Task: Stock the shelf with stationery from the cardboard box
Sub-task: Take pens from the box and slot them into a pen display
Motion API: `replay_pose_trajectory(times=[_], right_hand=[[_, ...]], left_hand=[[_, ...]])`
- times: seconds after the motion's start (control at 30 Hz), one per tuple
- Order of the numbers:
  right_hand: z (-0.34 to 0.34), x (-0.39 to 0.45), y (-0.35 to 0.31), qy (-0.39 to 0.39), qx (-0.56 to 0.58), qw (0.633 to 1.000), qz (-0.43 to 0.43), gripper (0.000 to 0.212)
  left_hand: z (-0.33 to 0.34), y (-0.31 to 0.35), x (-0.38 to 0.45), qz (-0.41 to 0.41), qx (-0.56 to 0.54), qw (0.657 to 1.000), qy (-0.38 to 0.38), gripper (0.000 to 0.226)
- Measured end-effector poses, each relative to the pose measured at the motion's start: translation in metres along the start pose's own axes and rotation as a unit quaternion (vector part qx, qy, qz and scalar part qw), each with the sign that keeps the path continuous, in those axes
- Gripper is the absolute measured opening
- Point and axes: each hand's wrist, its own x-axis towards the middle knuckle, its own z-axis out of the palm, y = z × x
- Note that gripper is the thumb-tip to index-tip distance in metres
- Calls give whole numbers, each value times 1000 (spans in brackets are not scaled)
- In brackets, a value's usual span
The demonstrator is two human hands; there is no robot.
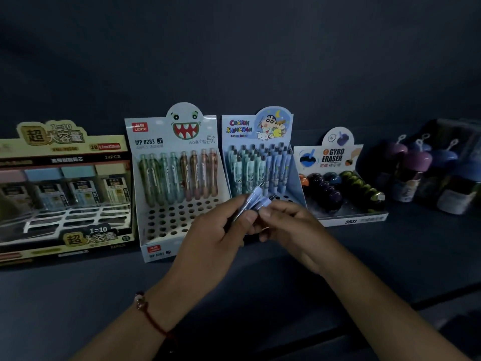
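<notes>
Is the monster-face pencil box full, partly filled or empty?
Partly filled. The monster box has pencils standing only along its back; the front holes are empty.

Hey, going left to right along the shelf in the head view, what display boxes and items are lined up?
Pencil lead refill box → monster-face mechanical pencil box → Crayon Shinchan pencil box → Gyro Eraser box → mushroom-capped items.

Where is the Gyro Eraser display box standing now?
In the head view, the Gyro Eraser display box stands right of centre on the shelf, between the Crayon Shinchan pencil box and purple-capped items.
</notes>
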Motion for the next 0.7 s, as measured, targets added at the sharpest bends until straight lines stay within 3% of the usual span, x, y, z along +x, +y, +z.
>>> replay_pose_trajectory(times=[0.17, 0.33, 0.7], right_hand=[[-3, 3, -3, 78, 43, 996, -9, 14], [-33, 10, -15, 201, 90, 974, -47, 24], [-48, 46, -55, 258, -157, 936, -180, 20]], left_hand=[[1, -3, -3, -3, 38, 999, -19, 35], [3, -12, -6, 6, 214, 976, -33, 36], [18, -18, -9, 50, 324, 944, -35, 39]])
